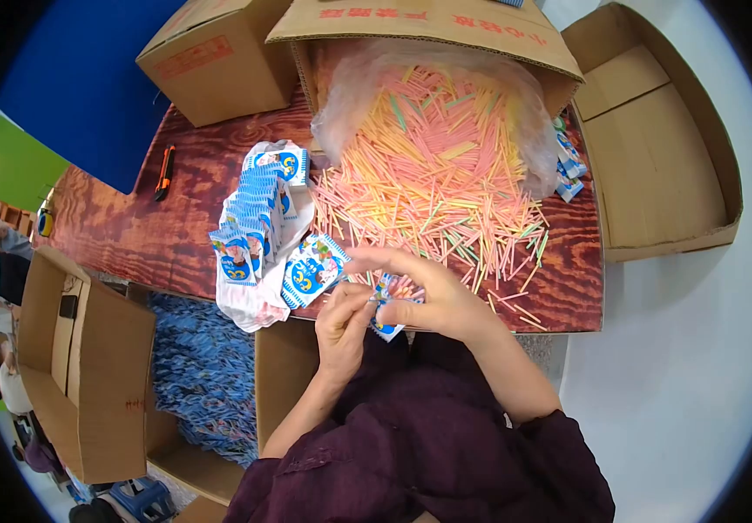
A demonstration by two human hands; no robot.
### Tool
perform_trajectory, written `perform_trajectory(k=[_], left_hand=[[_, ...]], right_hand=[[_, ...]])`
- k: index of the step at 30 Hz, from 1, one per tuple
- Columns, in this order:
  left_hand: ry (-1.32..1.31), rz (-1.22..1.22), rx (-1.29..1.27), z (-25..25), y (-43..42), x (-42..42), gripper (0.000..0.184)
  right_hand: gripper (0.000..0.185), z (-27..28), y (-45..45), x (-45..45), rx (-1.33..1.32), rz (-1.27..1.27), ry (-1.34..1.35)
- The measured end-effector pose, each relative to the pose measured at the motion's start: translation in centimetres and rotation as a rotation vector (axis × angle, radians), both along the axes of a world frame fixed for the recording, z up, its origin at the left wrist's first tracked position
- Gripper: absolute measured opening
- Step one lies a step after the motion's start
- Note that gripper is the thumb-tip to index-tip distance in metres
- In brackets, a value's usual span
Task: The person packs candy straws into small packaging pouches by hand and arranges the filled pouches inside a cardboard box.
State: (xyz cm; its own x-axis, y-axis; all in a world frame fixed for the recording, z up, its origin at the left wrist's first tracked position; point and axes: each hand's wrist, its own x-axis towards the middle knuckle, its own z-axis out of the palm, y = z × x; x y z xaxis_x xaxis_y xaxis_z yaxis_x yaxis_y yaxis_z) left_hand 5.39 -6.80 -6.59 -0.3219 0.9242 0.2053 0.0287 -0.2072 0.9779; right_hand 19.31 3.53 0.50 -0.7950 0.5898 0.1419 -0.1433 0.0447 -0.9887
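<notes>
Close to the table's front edge, my left hand (pixel 344 329) pinches a small blue-and-white printed packet (pixel 388 329). My right hand (pixel 433 295) curves around the same packet from the other side, with its thumb across it and its forefinger stretched out. Pink stick ends (pixel 404 288) show between the right thumb and fingers; whether they are inside the packet I cannot tell. Just beyond my left hand lies a flat packet (pixel 315 268) of the same print. A big heap of thin pink, yellow and green sticks (pixel 446 183) spreads in front of my hands.
A row of packets (pixel 258 205) lies on a white cloth (pixel 250 312). An open carton (pixel 428 22) with a plastic liner tips sticks onto the table. A cutter knife (pixel 165 173) lies at left. Below stands a box of blue wrappers (pixel 206 375); an open carton (pixel 672 148) is at right.
</notes>
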Motion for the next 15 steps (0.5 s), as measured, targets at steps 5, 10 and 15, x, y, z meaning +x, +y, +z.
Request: perform_trajectory(k=[5,10,15], left_hand=[[-0.146,0.011,0.018,-0.1,0.3,-0.1,0.016],[-0.263,-0.065,0.022,-0.2,0.2,-0.7,0.019],[-0.233,-0.241,-0.099,2.3,-0.8,-1.7,0.028]], right_hand=[[0.048,3.3,-0.2,0.6,0.495,-0.328,-0.174],[0.020,3.3,-2.5,-0.3,0.623,-0.429,-0.342],[0.014,2.7,-1.8,-0.1,0.685,-0.283,-0.334]])
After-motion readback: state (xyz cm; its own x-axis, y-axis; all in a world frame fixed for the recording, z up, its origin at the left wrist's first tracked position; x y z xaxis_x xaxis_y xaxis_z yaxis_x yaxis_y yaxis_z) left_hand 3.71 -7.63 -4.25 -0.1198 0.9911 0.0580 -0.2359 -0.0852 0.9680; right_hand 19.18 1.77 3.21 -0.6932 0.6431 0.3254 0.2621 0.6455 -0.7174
